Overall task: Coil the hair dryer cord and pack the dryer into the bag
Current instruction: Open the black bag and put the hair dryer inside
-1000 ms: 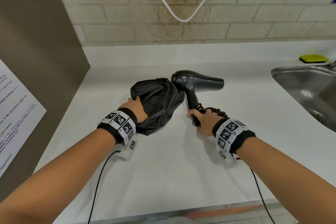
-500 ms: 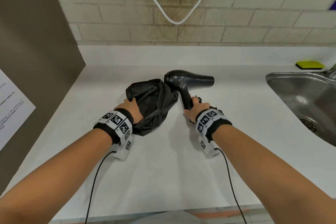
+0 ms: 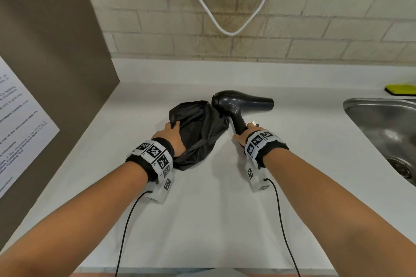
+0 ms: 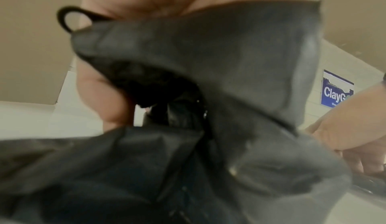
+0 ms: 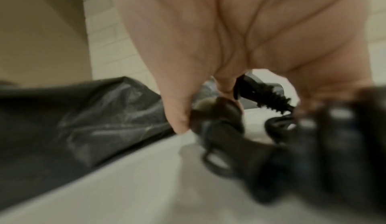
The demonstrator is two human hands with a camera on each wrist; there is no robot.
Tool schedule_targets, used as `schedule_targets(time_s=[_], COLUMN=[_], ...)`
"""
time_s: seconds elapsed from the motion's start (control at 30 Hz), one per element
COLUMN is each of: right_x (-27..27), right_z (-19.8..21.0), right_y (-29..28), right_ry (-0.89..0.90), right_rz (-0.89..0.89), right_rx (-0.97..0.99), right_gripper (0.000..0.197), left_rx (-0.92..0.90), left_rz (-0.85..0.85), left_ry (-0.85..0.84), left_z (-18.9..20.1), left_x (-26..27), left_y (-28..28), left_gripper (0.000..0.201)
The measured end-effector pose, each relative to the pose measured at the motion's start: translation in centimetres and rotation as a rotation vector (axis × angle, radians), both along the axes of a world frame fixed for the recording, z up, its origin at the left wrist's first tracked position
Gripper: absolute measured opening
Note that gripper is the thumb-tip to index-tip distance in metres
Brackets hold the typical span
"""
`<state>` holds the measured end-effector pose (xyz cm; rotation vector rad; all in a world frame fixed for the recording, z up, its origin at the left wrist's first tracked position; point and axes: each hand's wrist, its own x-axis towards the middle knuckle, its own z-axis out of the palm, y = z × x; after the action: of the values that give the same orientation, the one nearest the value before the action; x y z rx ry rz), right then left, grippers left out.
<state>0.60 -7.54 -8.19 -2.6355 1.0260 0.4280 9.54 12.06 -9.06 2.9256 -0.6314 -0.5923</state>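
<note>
The right hand [image 3: 244, 135] has its grip wrapped round the lower handle of the hair dryer [image 3: 238, 105], with the bunched coils of the cord [image 5: 277, 123] gathered in the same fist, as the right wrist view shows, though blurred. The dryer stands handle down, its barrel level and pointing right toward the sink [image 3: 382, 123], its rear end against the top of the bag [image 3: 200, 128]. A small metal prong of the plug [image 3: 254, 123] pokes up just above the knuckles.

The left hand [image 3: 172, 136] grips the near left side of the black bag, fingers curled into the crumpled cloth; in the left wrist view the thumb and fingers pinch the fabric by the rim, and a thin loop of drawstring [image 4: 66, 19] sticks out beside the palm. The bag lies slumped on the white bench [image 3: 202, 209], just left of the dryer and touching it. The dryer is outside the bag.

Both wrists wear black bands with black-and-white square markers, and a thin black lead trails from each toward the near edge of the bench.

Further out, a steel sink is set into the bench at the right, with a yellow sponge [image 3: 400, 89] behind it. A white cable [image 3: 225, 27] hangs in a loop on the brick wall [image 3: 315, 29]. At the left stands a brown panel [image 3: 56, 51] bearing a printed sheet [image 3: 18, 128].
</note>
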Motion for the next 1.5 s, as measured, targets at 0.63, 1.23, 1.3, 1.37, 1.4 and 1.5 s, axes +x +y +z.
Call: schedule_targets(time_s=[0.63,1.23,1.3,1.37,1.4,1.5], right_x=[-0.5,1.5,1.9,2.2,2.3,2.4], right_z=[1.8,7.0,6.0,5.0,4.6,3.7], right_y=[-2.4,0.9,1.0,0.9,0.8,0.5], right_ry=[-0.170,-0.809,-0.727,-0.660,-0.622,-0.520], right_rz=[-0.070,0.263,0.284,0.274,0.270,0.284], right_rx=[-0.030,1.116,1.128,1.115,1.102,1.024], right_gripper=[0.040,0.046,0.051,0.058,0.061,0.069], left_rx=[0.016,-0.247,-0.226,-0.197,-0.196,-0.239], left_rz=[0.031,-0.330,-0.346,-0.344,-0.318,-0.251], left_ry=[0.005,0.322,0.307,0.277,0.277,0.312], left_z=[1.5,3.1,3.4,3.6,3.6,3.5], left_x=[2.5,2.6,2.4,2.3,2.3,2.6], left_y=[2.0,-0.2,-0.5,-0.7,-0.8,-0.5], left_gripper=[0.085,0.071,0.067,0.059,0.056,0.065])
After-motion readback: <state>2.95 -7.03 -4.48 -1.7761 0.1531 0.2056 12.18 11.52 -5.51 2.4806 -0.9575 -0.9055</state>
